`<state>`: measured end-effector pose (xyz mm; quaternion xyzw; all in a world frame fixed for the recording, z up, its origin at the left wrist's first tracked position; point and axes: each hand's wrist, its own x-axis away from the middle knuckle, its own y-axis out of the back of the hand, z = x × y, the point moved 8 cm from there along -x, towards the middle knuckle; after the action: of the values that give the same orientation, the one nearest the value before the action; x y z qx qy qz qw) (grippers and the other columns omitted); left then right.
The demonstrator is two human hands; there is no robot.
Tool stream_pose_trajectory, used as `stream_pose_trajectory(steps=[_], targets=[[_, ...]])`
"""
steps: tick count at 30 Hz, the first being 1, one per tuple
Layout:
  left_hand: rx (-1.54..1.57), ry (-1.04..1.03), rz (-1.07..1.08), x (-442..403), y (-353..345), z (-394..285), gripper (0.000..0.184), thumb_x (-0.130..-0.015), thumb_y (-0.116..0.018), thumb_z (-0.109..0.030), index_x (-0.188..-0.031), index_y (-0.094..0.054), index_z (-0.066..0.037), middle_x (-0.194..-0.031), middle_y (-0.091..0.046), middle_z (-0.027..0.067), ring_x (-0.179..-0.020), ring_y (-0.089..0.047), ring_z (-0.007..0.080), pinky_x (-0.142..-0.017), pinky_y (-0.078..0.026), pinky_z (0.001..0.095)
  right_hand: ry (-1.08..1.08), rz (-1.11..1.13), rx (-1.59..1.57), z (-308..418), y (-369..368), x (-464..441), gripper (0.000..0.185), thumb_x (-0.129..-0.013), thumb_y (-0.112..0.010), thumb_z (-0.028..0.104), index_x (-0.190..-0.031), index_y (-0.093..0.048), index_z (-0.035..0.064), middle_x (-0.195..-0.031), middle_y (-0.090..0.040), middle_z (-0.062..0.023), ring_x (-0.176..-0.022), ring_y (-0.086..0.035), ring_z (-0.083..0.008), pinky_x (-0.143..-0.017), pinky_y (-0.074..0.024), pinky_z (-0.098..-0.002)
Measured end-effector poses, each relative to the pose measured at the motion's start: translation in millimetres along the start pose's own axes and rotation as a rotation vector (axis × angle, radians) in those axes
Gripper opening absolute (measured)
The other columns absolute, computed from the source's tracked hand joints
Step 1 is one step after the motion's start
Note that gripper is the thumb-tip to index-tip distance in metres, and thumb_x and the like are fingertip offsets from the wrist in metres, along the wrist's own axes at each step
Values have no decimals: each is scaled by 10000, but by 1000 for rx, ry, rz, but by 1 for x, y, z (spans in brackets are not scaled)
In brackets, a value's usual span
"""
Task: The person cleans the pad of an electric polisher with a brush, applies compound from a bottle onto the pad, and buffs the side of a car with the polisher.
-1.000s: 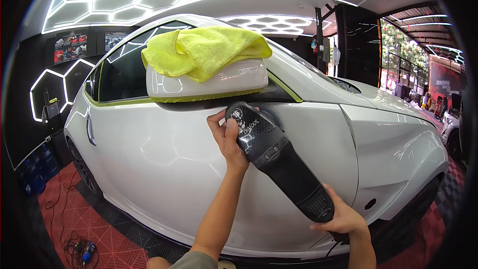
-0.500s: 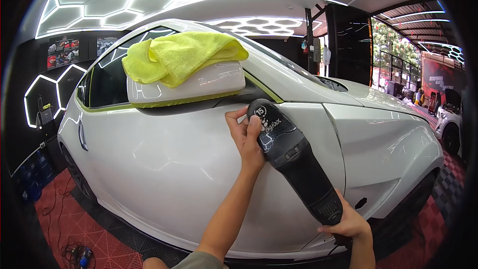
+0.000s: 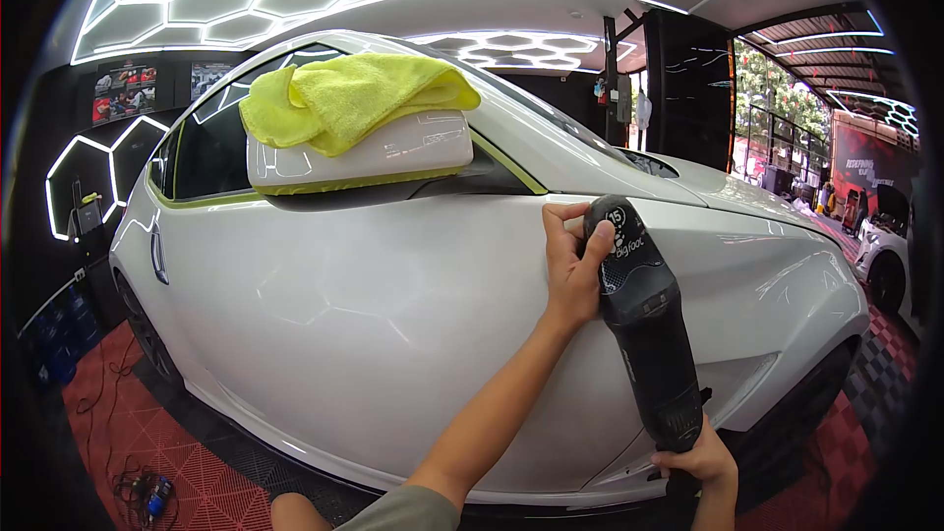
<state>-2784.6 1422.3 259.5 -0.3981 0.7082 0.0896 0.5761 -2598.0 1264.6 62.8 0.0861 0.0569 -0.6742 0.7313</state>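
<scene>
A black car polisher [image 3: 657,344] marked "15" and "Bigfoot" is held along the side of a glossy white car [image 3: 393,315], near the seam between door and front fender. My left hand [image 3: 573,270] grips its head, thumb on top. Lower down, my right hand [image 3: 704,457] wraps round the rear end of its body. The polisher's underside faces the car and is hidden, so contact with the paint cannot be seen. A yellow-green microfiber towel [image 3: 379,98] lies folded over the white side mirror [image 3: 364,159].
Yellow-green masking tape [image 3: 509,165] edges the window and mirror. Cables with a blue connector [image 3: 157,500] lie on the red floor tiles [image 3: 216,472] at lower left. Blue bottles [image 3: 64,334] stand by the left wall. Another white car [image 3: 875,251] is at far right.
Both hands have carried the polisher rightward along the car, from the door toward the fender seam. It now stands more upright. The towel and mirror appear slightly shifted as the view moved.
</scene>
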Motion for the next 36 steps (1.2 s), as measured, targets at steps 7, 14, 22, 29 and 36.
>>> stream_pose_trajectory(steps=[7, 14, 22, 29, 36], targets=[[-61, 97, 2, 20, 4, 3, 377, -1008, -606, -218, -1212, -349, -34, -926, -680, 112, -799, -626, 101, -721, -501, 241, -18, -44, -43, -27, -14, 20, 1123, -655, -765, -179, -1553, -149, 99, -1060, -577, -141, -612, -652, -206, -494, -559, -338], [-3, 60, -20, 28, 68, -61, 425, -1014, -580, -182, -1325, -306, -86, -946, -679, 93, -808, -613, 88, -740, -491, 235, -106, -11, -13, -29, -87, -1, 1062, -672, -764, -165, -1520, -186, 108, -1071, -577, -141, -658, -658, -187, -515, -568, -324], [-124, -49, -87, 32, 155, -137, 491, -982, -514, -249, -1368, -314, -20, -999, -686, 258, -915, -724, 327, -826, -616, 424, -112, 63, 138, -8, -183, -33, 1081, -710, -813, -82, -1532, -142, 126, -975, -615, -129, -615, -647, -162, -517, -535, -305], [-158, -124, -142, 32, 219, -192, 487, -965, -522, -265, -1338, -423, 33, -968, -674, 205, -925, -721, 327, -802, -625, 416, -142, 155, 144, -18, -252, -59, 1088, -709, -848, 1, -1532, -138, 61, -1232, -588, -185, -854, -686, -205, -747, -583, -338], [-243, -171, -195, 23, 295, -248, 500, -973, -470, -324, -1325, -415, 26, -944, -665, 195, -893, -718, 324, -789, -628, 409, 22, 166, 274, -14, -329, -94, 1097, -698, -860, 116, -1513, -133, 14, -1239, -631, -242, -1155, -645, -322, -1044, -460, -390]])
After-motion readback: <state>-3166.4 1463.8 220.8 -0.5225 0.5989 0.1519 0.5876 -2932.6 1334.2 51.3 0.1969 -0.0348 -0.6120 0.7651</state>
